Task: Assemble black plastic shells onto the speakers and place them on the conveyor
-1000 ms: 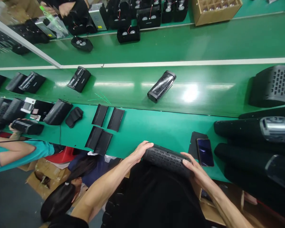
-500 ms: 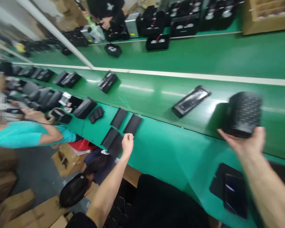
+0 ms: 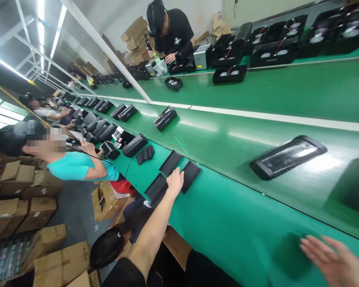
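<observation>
My left hand [image 3: 175,181] is closed over the black panels on the near green table, its fingertips against the edge of one flat black panel [image 3: 192,175]. Whatever it may pinch is hidden. Another black panel [image 3: 170,162] and a curved dark panel [image 3: 154,187] lie beside that hand. At the lower right, my right hand [image 3: 332,255] is open above the table, fingers stretched out and slightly blurred. A dark rounded casing [image 3: 357,185] stands on the belt at the right edge, partly cut off. Between the hands, farther out, lies a long glossy black speaker casing [image 3: 288,157].
More black casings [image 3: 165,118] stand along the belt to the left. A co-worker in a turquoise shirt [image 3: 74,165] sits at the left, another in black [image 3: 175,34] across. Someone's dark-haired head [image 3: 107,248] is low beside my left arm. Cardboard boxes [image 3: 61,263] cover the floor.
My right hand has let go of the dark casing, now on the belt, and moved down toward me. My left hand has moved further over the panels. The view has shifted left and up.
</observation>
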The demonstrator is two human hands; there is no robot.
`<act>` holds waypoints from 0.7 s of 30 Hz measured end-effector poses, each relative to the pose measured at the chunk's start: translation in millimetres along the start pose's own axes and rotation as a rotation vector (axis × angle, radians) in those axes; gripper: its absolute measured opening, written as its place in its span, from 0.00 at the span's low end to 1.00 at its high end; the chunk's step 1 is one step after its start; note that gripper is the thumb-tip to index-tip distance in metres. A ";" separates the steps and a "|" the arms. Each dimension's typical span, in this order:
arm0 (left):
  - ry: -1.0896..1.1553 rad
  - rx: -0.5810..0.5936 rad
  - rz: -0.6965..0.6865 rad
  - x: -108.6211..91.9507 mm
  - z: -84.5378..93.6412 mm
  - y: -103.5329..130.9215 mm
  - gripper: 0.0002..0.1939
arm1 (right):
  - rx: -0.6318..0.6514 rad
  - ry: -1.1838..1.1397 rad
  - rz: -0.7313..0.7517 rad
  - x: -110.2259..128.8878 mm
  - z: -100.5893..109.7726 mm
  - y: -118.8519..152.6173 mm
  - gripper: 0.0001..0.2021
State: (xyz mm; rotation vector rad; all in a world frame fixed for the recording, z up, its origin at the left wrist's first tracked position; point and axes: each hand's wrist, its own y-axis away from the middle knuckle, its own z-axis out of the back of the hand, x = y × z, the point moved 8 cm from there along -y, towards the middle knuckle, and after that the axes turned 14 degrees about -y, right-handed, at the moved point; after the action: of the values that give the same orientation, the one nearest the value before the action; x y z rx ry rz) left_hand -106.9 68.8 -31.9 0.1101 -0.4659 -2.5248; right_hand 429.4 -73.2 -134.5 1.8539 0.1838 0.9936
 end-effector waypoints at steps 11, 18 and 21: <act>0.396 0.425 -0.094 -61.6 -66.8 81.6 0.16 | 0.252 -0.033 -0.027 -105.6 -87.2 88.5 0.42; 0.847 0.648 -0.148 -96.7 -96.2 211.8 0.31 | 0.343 -0.035 0.108 -71.4 -62.0 122.1 0.38; 0.952 0.727 -0.201 -95.3 -87.5 243.7 0.36 | 0.344 -0.019 0.151 -51.9 -37.3 139.4 0.33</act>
State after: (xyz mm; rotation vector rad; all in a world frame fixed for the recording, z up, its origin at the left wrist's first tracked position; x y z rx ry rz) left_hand 114.3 -96.0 -30.3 1.5824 -0.9322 -2.0142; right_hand 329.2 -144.6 -42.8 2.2161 0.2160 1.1000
